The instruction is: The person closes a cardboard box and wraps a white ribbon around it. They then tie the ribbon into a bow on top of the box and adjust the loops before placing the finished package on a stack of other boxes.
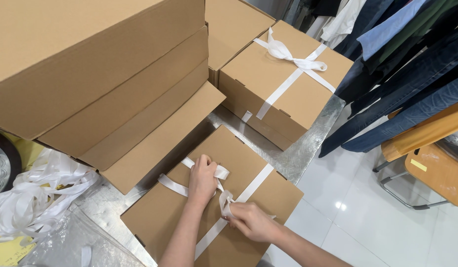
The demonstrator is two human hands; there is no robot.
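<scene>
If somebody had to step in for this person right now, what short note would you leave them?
Left hand: pressing on the white ribbon at the middle of the near cardboard box, pinching a loop.
Right hand: gripping the other ribbon end beside it.
Done: ribbon already runs across the lid both ways; the knot is half formed. A finished box with a tied bow sits behind.
Left: the bow on the near box is not yet tied.
Nearby: plain boxes stacked at left, loose ribbon pile at far left.
</scene>
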